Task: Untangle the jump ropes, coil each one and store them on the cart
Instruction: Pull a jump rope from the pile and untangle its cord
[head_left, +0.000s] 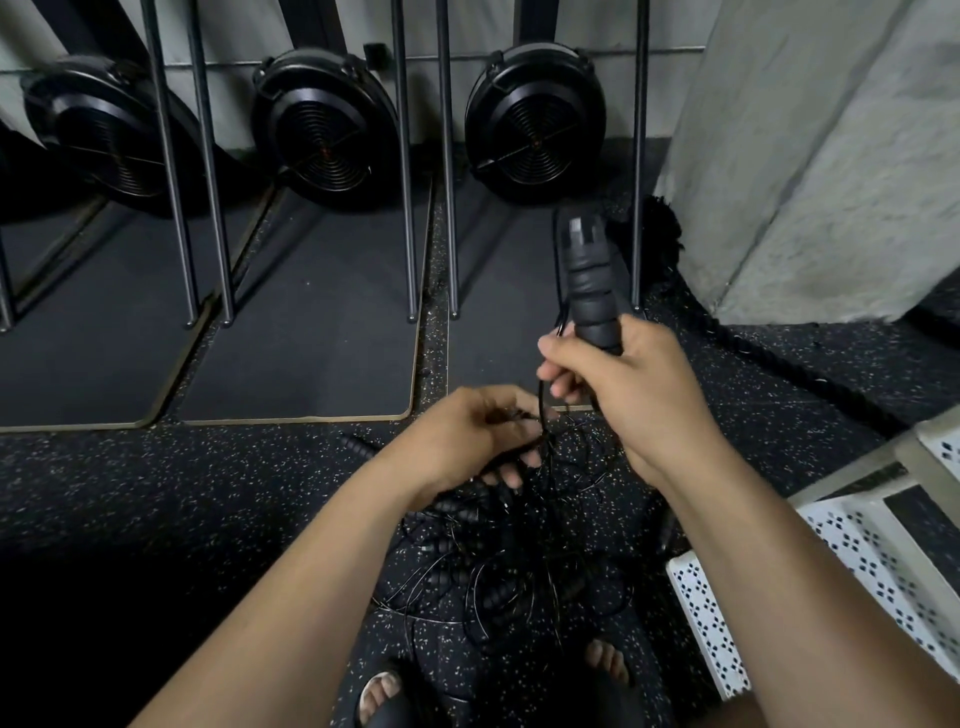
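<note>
Two hands work above a heap of black jump ropes (509, 566) tangled on the speckled floor (208, 493), just beside the white cart (852, 540). The right hand (631, 395) grasps a ridged handle (589, 291) upright. The left hand (467, 436) pinches thin cords (543, 410) below it.

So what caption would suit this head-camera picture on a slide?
Right hand grips a jump rope handle while the left hand pinches cords from the tangled pile on the floor.
</note>
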